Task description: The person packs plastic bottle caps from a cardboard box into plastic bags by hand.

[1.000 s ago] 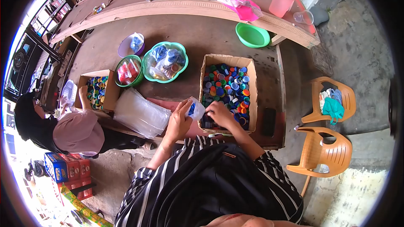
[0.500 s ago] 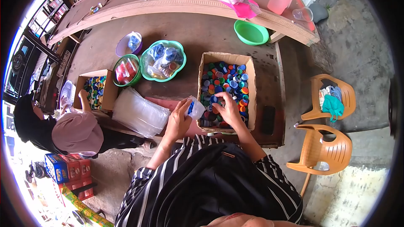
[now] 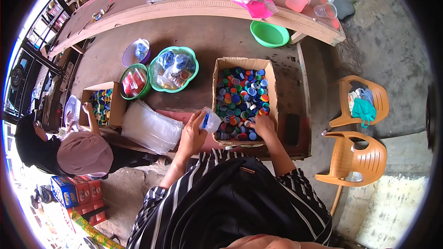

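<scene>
Gripping a small, clear plastic bag [image 3: 212, 122] with something blue showing through it, the person's left hand [image 3: 192, 133] is closed near the front edge of the long brown table [image 3: 212, 30], just beside the left wall of an open brown cardboard box [image 3: 272, 80]. The right hand [image 3: 264, 127] dips into the box's near right corner, fingers bent down among round plastic bottle caps [image 3: 242, 97] in blue, green, orange, red and white; whether it grips one cannot be told, as the fingertips are hidden. The box stands close to the table's right end, with a flat black rectangular object [image 3: 292, 129] by the near right corner. Left of the bag, a spread stack of clear plastic sleeves [image 3: 151, 127] lies along the near edge. Behind the stack stand a scalloped turquoise basin [image 3: 197, 67] and a round green basket [image 3: 144, 93] with red packets. At the near left corner, a co-worker's hand [image 3: 87, 107] touches a smaller cardboard box [image 3: 118, 103] of caps
</scene>
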